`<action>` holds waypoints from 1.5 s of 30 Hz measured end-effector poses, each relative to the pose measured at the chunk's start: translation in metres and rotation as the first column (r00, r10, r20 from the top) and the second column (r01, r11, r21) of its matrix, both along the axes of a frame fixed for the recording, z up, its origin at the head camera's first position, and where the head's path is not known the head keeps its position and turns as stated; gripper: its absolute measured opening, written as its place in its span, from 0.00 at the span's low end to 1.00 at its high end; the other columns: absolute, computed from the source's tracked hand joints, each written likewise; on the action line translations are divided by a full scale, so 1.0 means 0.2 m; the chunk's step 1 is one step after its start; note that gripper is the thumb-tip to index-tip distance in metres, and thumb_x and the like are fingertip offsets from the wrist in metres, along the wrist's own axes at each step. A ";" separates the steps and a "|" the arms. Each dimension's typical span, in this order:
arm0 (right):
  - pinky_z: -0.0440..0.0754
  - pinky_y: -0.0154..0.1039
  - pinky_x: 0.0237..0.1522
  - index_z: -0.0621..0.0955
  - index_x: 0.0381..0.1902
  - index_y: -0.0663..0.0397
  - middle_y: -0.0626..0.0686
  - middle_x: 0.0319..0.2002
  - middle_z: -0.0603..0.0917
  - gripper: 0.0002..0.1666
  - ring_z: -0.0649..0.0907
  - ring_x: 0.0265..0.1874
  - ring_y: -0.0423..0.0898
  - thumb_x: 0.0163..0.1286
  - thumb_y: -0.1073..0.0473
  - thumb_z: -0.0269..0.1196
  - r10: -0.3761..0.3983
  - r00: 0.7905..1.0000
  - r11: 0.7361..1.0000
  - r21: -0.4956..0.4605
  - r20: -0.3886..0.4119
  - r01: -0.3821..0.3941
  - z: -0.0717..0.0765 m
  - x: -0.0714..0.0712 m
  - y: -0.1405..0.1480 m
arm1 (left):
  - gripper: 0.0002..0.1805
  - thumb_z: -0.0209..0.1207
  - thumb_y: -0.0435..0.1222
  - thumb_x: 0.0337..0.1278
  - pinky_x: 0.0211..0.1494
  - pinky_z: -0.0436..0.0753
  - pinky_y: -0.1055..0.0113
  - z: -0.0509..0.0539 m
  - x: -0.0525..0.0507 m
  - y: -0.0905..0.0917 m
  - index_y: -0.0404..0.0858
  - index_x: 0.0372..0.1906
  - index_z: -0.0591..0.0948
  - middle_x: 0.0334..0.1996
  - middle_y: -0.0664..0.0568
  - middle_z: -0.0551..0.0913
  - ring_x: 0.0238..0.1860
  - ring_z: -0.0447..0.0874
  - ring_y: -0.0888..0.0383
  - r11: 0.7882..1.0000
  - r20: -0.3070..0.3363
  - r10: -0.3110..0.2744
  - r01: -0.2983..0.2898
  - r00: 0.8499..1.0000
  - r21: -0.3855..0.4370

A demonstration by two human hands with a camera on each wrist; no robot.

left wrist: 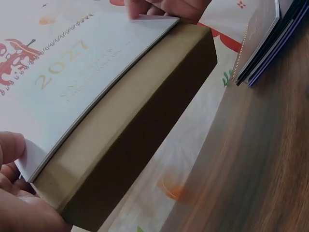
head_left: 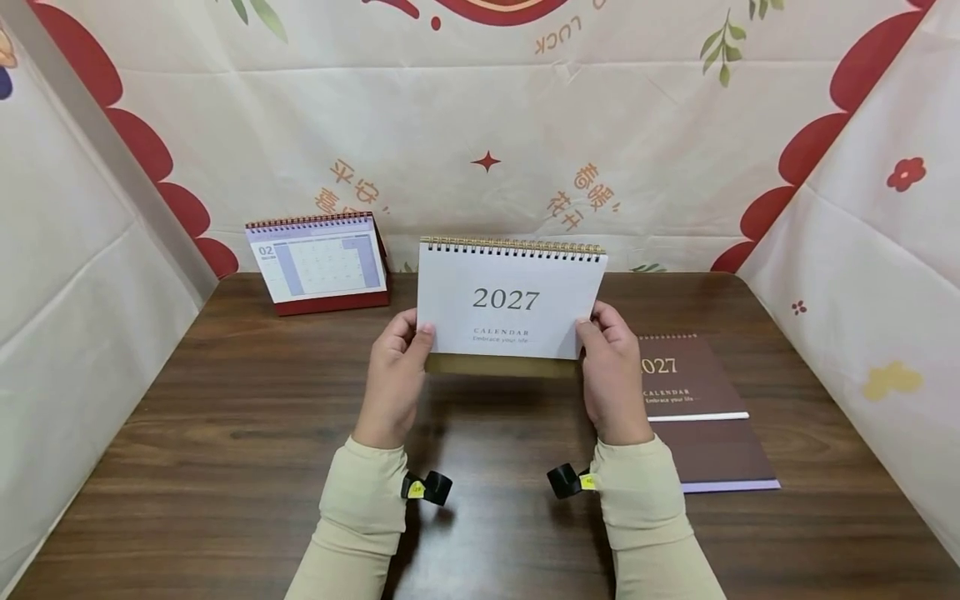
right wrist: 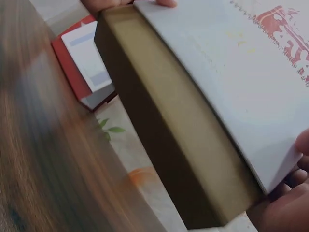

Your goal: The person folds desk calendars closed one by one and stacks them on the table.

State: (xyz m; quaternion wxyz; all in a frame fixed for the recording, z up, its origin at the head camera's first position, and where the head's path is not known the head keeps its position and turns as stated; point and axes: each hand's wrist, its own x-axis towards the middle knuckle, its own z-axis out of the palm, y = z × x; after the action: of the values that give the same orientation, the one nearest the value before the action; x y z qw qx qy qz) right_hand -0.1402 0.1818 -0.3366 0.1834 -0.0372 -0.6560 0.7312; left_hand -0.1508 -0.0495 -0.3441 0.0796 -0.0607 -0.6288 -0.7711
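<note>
As left hand (head_left: 392, 377) and right hand (head_left: 615, 377) grip the white calendar (head_left: 512, 298), it apparently clears the table (head_left: 225, 450).

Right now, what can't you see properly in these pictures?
- White calendar, head view: back hidden by its own front.
- Brown calendar, head view: left part behind the right hand.
- Red calendar, head view: date print too small.
- Red wall decoration, head view: cut by top edge.

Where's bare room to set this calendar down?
The widest bare patch of table lies left of the left sleeve, in front of the red calendar. Another lies between that sleeve and the right sleeve, though wrist cameras jut in. It's crowded where the brown calendar shows beside the right sleeve.
</note>
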 end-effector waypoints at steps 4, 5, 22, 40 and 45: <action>0.75 0.35 0.50 0.75 0.58 0.62 0.56 0.51 0.77 0.16 0.76 0.48 0.49 0.78 0.62 0.50 -0.027 0.999 0.999 0.038 -0.025 0.028 -0.01 0.00 0.01 | 0.12 0.50 0.31 0.75 0.48 0.75 0.66 0.00 0.00 -0.01 0.28 0.54 0.76 0.46 0.43 0.78 0.46 0.75 0.54 1.000 -0.004 0.002 -0.002 1.000 0.030; 0.75 0.36 0.52 0.75 0.58 0.61 0.55 0.53 0.77 0.16 0.77 0.49 0.49 0.78 0.61 0.50 -0.025 0.999 0.999 0.039 -0.035 0.026 -0.01 0.00 0.02 | 0.12 0.50 0.31 0.75 0.48 0.75 0.66 0.01 0.00 -0.02 0.29 0.54 0.76 0.46 0.43 0.78 0.46 0.75 0.54 0.999 -0.007 0.001 0.000 1.000 0.037; 0.69 0.42 0.60 0.73 0.64 0.56 0.54 0.58 0.80 0.19 0.77 0.58 0.44 0.80 0.59 0.49 0.103 0.994 0.988 0.114 -0.021 -0.100 -0.04 0.02 -0.06 | 0.13 0.53 0.31 0.73 0.48 0.75 0.66 0.02 0.02 -0.02 0.29 0.55 0.78 0.45 0.45 0.79 0.45 0.75 0.54 0.998 -0.050 0.040 -0.037 0.998 0.054; 0.67 0.41 0.64 0.73 0.65 0.57 0.54 0.59 0.78 0.20 0.75 0.61 0.46 0.80 0.58 0.49 0.125 0.991 0.992 0.030 -0.056 -0.123 0.00 0.03 -0.04 | 0.16 0.52 0.36 0.74 0.61 0.72 0.63 0.02 0.03 -0.02 0.30 0.57 0.76 0.69 0.56 0.68 0.66 0.67 0.56 1.000 -0.254 -0.004 0.001 0.967 -0.013; 0.68 0.41 0.63 0.74 0.65 0.57 0.54 0.58 0.79 0.20 0.76 0.60 0.47 0.81 0.57 0.49 0.114 0.992 0.993 0.040 -0.058 -0.112 0.01 0.03 -0.04 | 0.17 0.52 0.37 0.74 0.54 0.74 0.65 0.01 0.03 -0.01 0.31 0.58 0.76 0.63 0.52 0.73 0.56 0.73 0.51 1.000 -0.253 -0.020 0.017 0.967 -0.016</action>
State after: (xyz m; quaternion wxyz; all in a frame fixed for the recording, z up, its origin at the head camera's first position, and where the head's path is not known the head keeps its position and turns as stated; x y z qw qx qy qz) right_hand -0.1333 0.1748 -0.3355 0.1618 0.0254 -0.6645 0.7291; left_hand -0.1455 -0.0518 -0.3419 0.1515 -0.1648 -0.6182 -0.7535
